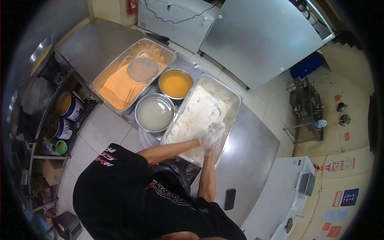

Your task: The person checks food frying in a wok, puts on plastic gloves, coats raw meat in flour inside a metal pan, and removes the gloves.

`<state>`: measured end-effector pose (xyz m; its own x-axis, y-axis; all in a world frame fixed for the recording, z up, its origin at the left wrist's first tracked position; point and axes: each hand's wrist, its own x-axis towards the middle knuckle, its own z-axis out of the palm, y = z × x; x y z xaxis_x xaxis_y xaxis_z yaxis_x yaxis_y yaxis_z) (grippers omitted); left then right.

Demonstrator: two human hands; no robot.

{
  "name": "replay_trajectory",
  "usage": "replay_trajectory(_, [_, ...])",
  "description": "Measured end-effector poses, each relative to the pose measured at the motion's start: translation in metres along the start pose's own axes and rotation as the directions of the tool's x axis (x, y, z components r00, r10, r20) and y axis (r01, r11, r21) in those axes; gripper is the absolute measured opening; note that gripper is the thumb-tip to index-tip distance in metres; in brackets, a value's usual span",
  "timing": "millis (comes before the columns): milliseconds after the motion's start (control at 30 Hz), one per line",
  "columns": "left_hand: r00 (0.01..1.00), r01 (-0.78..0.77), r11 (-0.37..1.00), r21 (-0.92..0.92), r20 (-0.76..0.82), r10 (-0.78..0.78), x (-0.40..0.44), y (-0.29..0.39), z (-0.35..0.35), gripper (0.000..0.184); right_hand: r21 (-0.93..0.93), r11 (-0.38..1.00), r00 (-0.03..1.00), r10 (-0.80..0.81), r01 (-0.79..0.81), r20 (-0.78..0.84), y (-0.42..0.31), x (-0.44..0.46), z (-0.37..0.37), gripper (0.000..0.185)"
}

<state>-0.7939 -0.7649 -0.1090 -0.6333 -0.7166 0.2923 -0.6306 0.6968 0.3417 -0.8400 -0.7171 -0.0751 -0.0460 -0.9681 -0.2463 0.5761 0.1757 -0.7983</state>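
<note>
My left hand and my right hand, both in clear plastic gloves dusted white, are pressed together over the near right part of a steel tray. The fingers look closed, and anything between them is hidden. White flour-like powder fills the tray, with a hollow toward its far side. Left of it stand a steel bowl of cloudy pale liquid and a steel bowl of orange-yellow liquid. A second steel tray holds orange powder, a round sieve and what looks like tongs.
The trays rest on a steel table, with a black phone near its front. A shelf at the left carries paint-type buckets. Chest freezers stand behind, and a white freezer is at the right.
</note>
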Motion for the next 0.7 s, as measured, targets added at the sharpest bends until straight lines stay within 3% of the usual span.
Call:
replay_trajectory(67, [0.99, 0.06, 0.972, -0.227, 0.137, -0.029, 0.012, -0.029, -0.012, 0.05, -0.039, 0.999, 0.999, 0.006, -0.005, 0.038, -0.01, 0.013, -0.001, 0.044])
replay_trajectory(167, [0.976, 0.08, 0.971, -0.224, 0.215, -0.031, 0.003, -0.047, -0.018, 0.051, -0.097, 0.995, 0.996, 0.012, -0.004, 0.085, -0.026, 0.032, -0.007, 0.044])
replay_trajectory(233, [0.984, 0.074, 0.984, -0.164, 0.172, -0.046, -0.002, -0.046, -0.02, 0.052, -0.101, 0.995, 0.992, 0.01, 0.003, 0.125, -0.035, 0.048, -0.01, 0.044])
replay_trajectory(367, [0.977, 0.176, 0.982, -0.076, -0.106, -0.183, 0.022, -0.058, -0.024, 0.053, -0.142, 0.987, 0.994, -0.059, 0.073, 0.097, -0.013, 0.069, -0.002, 0.044])
replay_trajectory(400, [0.948, 0.23, 0.972, -0.039, -0.219, -0.233, 0.032, -0.069, -0.023, 0.053, -0.207, 0.974, 0.996, -0.081, 0.09, 0.048, -0.004, 0.066, -0.001, 0.044])
replay_trajectory(467, [0.823, 0.369, 0.929, 0.043, -0.48, -0.305, 0.057, -0.092, -0.029, 0.054, -0.491, 0.871, 0.987, -0.056, -0.027, -0.154, -0.018, 0.042, 0.025, 0.042])
replay_trajectory(533, [0.711, 0.474, 0.875, 0.097, -0.629, -0.315, 0.076, -0.104, -0.047, 0.055, -0.464, 0.814, 0.936, -0.333, 0.348, 0.119, -0.028, 0.026, 0.037, 0.042])
replay_trajectory(567, [0.792, 0.503, 0.86, 0.088, -0.444, -0.418, 0.079, -0.103, -0.063, 0.06, -0.712, 0.594, 0.919, -0.344, 0.373, 0.194, -0.048, 0.017, 0.047, 0.036])
replay_trajectory(600, [0.823, 0.513, 0.854, 0.092, -0.335, -0.458, 0.077, -0.096, -0.077, 0.062, -0.711, 0.601, 0.921, -0.343, 0.366, 0.185, -0.049, 0.023, 0.043, 0.036])
replay_trajectory(633, [0.842, 0.521, 0.848, 0.099, -0.221, -0.491, 0.076, -0.089, -0.092, 0.065, -0.792, 0.53, 0.951, -0.208, 0.305, 0.227, -0.048, 0.031, 0.038, 0.033])
replay_trajectory(667, [0.919, 0.359, 0.631, 0.688, -0.141, -0.369, 0.076, -0.079, -0.104, 0.059, -0.86, 0.444, 0.966, -0.07, 0.253, 0.248, -0.044, 0.035, 0.031, 0.031])
replay_trajectory(700, [0.943, 0.204, 0.414, 0.887, -0.064, -0.327, 0.081, -0.077, -0.102, 0.057, -0.858, 0.452, 0.969, -0.082, 0.245, 0.234, -0.036, 0.038, 0.021, 0.031])
